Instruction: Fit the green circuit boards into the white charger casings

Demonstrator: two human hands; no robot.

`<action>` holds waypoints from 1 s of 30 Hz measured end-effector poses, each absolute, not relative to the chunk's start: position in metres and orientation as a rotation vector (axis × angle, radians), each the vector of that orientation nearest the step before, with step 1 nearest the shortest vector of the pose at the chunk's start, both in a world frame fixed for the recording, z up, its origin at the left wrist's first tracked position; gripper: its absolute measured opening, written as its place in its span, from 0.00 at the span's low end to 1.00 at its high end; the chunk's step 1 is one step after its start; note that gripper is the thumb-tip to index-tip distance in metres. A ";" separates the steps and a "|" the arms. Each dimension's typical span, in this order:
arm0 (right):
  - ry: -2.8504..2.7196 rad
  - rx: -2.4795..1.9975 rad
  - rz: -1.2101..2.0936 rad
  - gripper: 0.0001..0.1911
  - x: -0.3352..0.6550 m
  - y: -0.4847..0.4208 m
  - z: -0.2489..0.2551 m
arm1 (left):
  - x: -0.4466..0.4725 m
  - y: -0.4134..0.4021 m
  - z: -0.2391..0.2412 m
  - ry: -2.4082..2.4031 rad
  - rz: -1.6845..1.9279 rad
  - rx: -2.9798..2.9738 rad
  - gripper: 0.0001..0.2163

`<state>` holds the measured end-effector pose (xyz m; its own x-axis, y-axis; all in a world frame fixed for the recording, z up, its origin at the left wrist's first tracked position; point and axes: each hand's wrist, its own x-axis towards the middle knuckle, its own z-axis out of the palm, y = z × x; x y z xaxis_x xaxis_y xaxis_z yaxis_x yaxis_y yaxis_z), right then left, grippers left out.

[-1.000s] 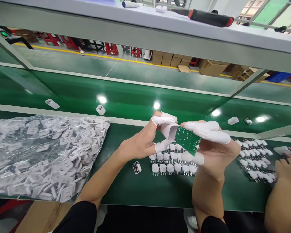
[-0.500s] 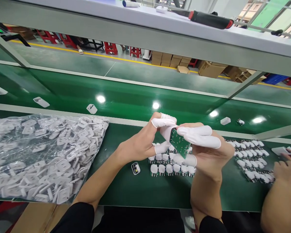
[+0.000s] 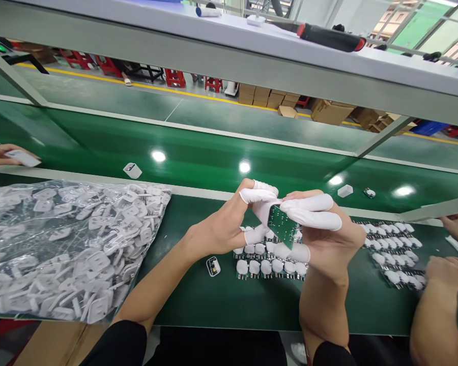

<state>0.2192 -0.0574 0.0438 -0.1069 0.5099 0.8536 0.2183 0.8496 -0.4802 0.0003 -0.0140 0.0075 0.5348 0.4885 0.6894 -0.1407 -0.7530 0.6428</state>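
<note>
Head view: two hands of the wearer meet at the centre of the frame. The left hand [image 3: 223, 226] pinches a white plug shell [image 3: 262, 209] between thumb and forefinger, both capped with white finger cots. The right hand [image 3: 328, 234], also with white cots, grips one small green circuit board [image 3: 281, 223] that touches the shell; both hands are clenched on their parts, held above the counter [image 3: 213, 295].

Just below the hands, on the green counter, lies one panel of boards with white parts [image 3: 269, 259], in about three rows; the exact count of parts cannot be told. A second such panel [image 3: 395, 251] lies at the right. One small loose dark part [image 3: 212, 266] sits just left of the first panel. One clear bag of white plug covers [image 3: 64, 244] fills the lower left.

On the belt [image 3: 198, 147] behind: one white shell [image 3: 132, 170] at left of centre, one white shell [image 3: 344, 191] and one small dark part [image 3: 369, 192] at right.

Two hands of another person [image 3: 448, 269] show at the right edge, and a further hand [image 3: 0, 155] at the left edge holds a white shell.

Against the frame half a second ago, the belt pieces have shifted leftward, the left-edge hand has come in, and the board sits closer into the shell.
</note>
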 end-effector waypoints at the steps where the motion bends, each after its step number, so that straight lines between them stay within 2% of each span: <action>1: -1.692 -0.577 0.265 0.29 0.220 -0.058 0.044 | 0.000 -0.014 0.008 0.280 1.230 2.113 0.28; 13: -1.761 -0.672 0.338 0.31 0.221 -0.055 0.042 | 0.004 -0.017 0.006 0.260 1.185 2.012 0.25; 15: -1.789 -0.719 0.310 0.35 0.222 -0.053 0.043 | 0.003 -0.016 0.005 0.301 1.151 1.931 0.27; 19: -1.891 -0.700 0.243 0.49 0.230 -0.051 0.042 | 0.001 -0.014 0.006 0.367 1.083 1.716 0.24; 24: -2.033 -0.706 0.187 0.47 0.232 -0.053 0.039 | 0.005 -0.014 0.004 0.266 1.033 1.361 0.23; 27: -1.969 -0.774 0.206 0.52 0.231 -0.053 0.039 | 0.011 -0.015 0.006 0.267 1.016 1.128 0.25; 30: -1.892 -0.744 0.199 0.54 0.235 -0.049 0.037 | 0.018 -0.012 0.011 0.322 1.133 0.772 0.18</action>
